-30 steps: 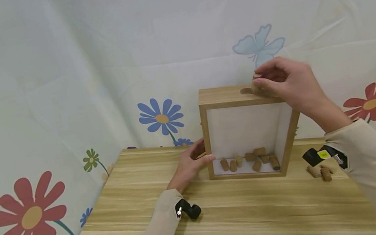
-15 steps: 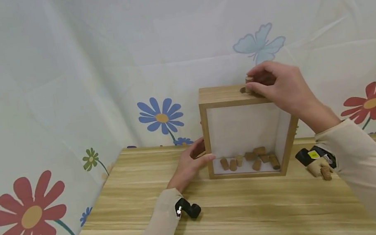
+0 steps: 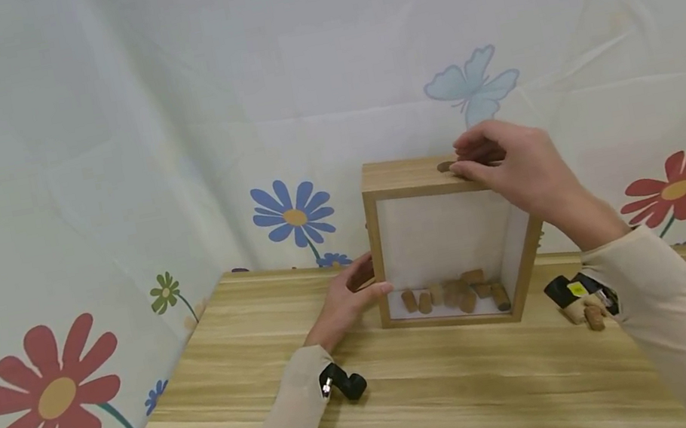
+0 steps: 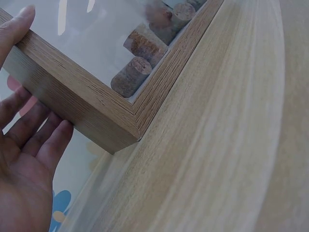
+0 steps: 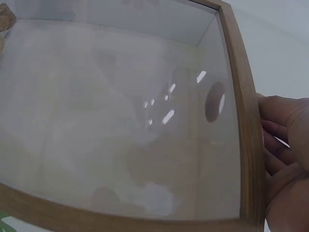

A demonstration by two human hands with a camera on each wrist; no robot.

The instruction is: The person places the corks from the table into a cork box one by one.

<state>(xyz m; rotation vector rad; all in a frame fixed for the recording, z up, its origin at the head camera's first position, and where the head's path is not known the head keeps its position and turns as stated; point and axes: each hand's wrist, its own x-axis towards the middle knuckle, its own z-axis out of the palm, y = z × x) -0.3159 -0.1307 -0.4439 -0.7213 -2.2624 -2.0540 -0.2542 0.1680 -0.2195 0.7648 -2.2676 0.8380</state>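
Observation:
A wooden-framed display box (image 3: 379, 253) with a clear front stands upright on the table. Several corks (image 3: 500, 297) lie along its floor, and one in the left wrist view (image 4: 158, 14) is blurred by motion. My left hand (image 3: 344, 304) holds the box's left side, thumb on the front frame and fingers behind the side. Over the top rail, my right hand (image 3: 523, 163) rests beside the oval hole (image 3: 446, 167), its fingers bent with no cork visible between them. The right wrist view shows that hand (image 5: 287, 154) against the frame, partly cut off.
A few loose corks (image 3: 594, 317) lie on the wood-grain table (image 3: 484, 388) right of the box, partly hidden by the right wrist camera (image 3: 566, 289). Behind the table hangs a pale curtain (image 3: 315, 58) printed with flowers and a butterfly.
My right hand moved left to the hole with a cork, then lowered slightly and let it go. A blurred cork now shows among those inside the box. My left hand stayed put.

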